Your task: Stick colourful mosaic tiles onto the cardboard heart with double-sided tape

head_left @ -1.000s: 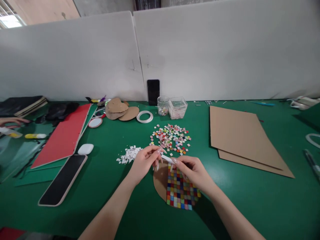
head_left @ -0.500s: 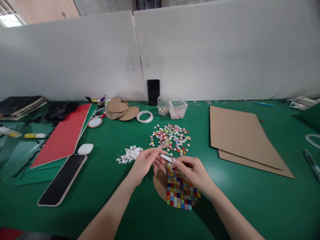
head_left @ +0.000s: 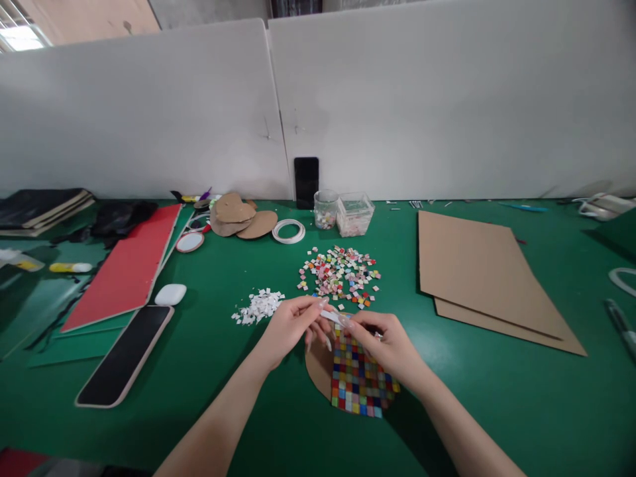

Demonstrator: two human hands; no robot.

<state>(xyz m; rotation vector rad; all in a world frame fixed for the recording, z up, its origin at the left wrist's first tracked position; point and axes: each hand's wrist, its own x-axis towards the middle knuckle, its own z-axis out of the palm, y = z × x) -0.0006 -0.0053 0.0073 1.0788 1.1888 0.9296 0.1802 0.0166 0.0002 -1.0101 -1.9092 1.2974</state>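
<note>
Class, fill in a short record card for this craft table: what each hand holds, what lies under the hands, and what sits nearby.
Left hand: left hand pinches one end of a small white strip.
Right hand: right hand holds the strip's other end.
Under the hands: brown cardboard disc partly covered by a grid of coloured square tiles.
Behind: loose heap of coloured tiles; pile of white paper scraps.
Left side: black phone in a pale case; red board.
Right side: brown cardboard sheets.
Surface: green table mat.

— How's the light?
— Bright and even from overhead; soft shadows under both arms on the green table [head_left: 497, 411].
— Sharpness?
— Centre crisp; edges bend and smear, and the window [head_left: 20, 36] upper left is blown out.
</note>
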